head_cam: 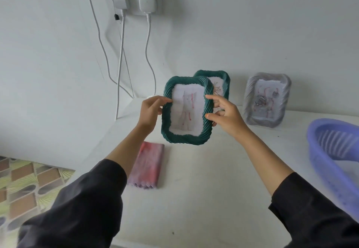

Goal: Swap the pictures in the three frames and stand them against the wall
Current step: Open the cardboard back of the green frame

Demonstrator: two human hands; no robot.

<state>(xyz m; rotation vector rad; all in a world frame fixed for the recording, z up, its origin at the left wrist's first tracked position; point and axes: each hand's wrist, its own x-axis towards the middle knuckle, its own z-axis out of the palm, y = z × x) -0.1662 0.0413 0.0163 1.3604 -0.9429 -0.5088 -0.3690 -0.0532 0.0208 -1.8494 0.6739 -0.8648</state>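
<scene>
Holding green frame [185, 138] upright at picture centre, above the surface [204, 189].
Gripping both side rims with left hand [149, 112] and right hand [227, 113], fingers [212, 98] curled round ribbed edges. Judged light, stiff, paper insert delicate; best taken by rims.

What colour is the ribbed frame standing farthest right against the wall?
Pale lilac-grey ribbed picture frame, seen best in the head view.

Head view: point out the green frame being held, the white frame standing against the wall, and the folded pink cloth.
held green frame [184, 139], head view, on its bottom rim.
white frame [249, 102], head view, on its left rim.
pink cloth [148, 165], head view, on the middle of its top face.
</scene>
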